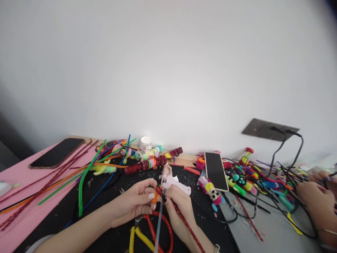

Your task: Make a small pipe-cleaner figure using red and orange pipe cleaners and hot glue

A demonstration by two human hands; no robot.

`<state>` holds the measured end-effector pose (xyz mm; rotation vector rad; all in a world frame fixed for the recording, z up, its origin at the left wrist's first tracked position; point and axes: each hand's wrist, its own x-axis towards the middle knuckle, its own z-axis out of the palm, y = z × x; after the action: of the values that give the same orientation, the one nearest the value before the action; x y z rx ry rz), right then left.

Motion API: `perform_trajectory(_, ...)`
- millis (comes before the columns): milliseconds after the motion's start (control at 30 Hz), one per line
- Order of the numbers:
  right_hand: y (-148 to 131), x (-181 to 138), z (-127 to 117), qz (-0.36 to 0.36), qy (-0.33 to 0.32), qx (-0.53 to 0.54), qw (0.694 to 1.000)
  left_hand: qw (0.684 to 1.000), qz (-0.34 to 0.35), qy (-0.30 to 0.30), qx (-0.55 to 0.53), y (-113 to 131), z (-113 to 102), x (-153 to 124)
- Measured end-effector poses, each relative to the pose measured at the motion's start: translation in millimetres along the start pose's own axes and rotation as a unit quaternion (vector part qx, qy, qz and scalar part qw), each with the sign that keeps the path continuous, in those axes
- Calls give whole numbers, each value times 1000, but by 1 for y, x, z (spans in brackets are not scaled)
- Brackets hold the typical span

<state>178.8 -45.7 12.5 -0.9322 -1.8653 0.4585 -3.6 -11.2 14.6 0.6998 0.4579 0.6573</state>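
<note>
Between the fingertips of my left hand [140, 196] is a small orange fuzzy piece [157, 195] made of pipe cleaner, with some dark red at its top. My right hand [181, 202] is closed on a red tinsel pipe cleaner [187, 222], whose tail runs down past my wrist. Its fingertips meet the orange piece. Just behind my hands lies a pale pink glue gun [175, 183], with a clear glue stick [158, 228] reaching toward me below them. Red-handled scissors [170, 225] and a yellow-handled tool [143, 239] lie under my hands, partly hidden.
Loose pipe cleaners [85, 175] and a phone [56, 153] lie on the left. Fuzzy figures [152, 162] and a paper cup [145, 143] stand along the wall. Another phone [216, 171] leans right of centre. Cables [297, 154] hang from a socket near another person's hands [317, 195].
</note>
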Motion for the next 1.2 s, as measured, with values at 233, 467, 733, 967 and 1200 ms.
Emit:
perform_trajectory(233,-1,1,0,11,0,-1,1000,1000,8,4,4,-1,-2,1)
perform_trajectory(467,1,0,1,-4,-1,15,1000,1000,-20,-6,-10,-1,-3,0)
perform_trajectory(733,-4,4,0,32,-28,53,998,998,-52,-35,-31,0,-5,-1)
perform_trajectory(967,-2,4,2,70,-1,120,990,998,-39,-37,-46,1,-4,-2)
perform_trajectory(1200,0,2,6,146,12,226,963,996,-56,-54,-43,2,-3,-3)
